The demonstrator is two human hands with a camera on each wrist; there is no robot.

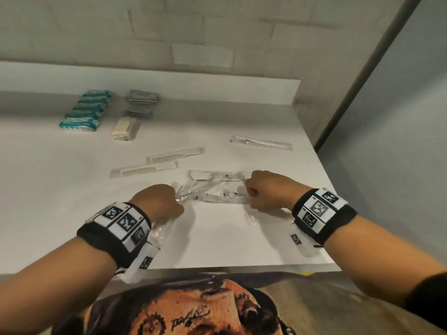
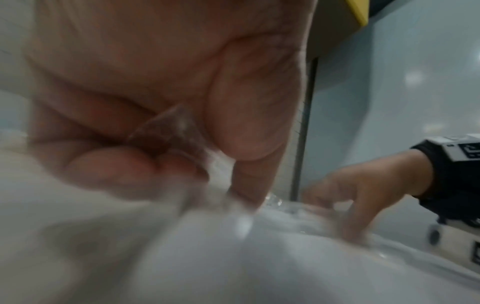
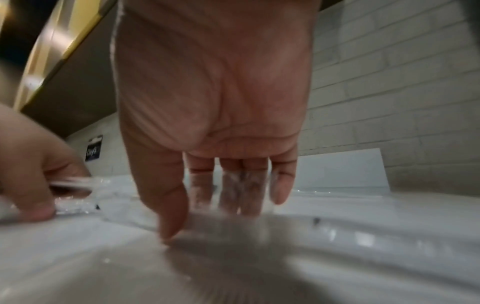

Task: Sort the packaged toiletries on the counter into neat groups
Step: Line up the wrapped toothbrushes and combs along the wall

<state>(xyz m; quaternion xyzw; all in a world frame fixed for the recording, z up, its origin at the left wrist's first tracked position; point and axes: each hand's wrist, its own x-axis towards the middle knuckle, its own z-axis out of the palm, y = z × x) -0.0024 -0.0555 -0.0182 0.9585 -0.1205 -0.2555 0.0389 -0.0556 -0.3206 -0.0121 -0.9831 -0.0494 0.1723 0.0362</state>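
A loose pile of clear-wrapped packets [image 1: 217, 189] lies in the middle of the white counter [image 1: 242, 238], between my two hands. My left hand [image 1: 177, 201] grips the left ends of some of these wrappers, its fingers curled round crinkled clear plastic [image 2: 166, 127]. My right hand [image 1: 251, 197] is at the pile's right end. There the thumb and the downward-pointing fingers [image 3: 244, 191] pinch a clear packet [image 3: 103, 195]. What the packets hold is hard to make out.
At the back left stand a row of teal packets [image 1: 84, 112], grey packets [image 1: 142, 97] and a beige packet [image 1: 125, 129]. Two wrapped combs [image 1: 174, 154] lie mid-counter. A lone clear packet [image 1: 261, 142] lies back right. The counter edge runs close on the right and front.
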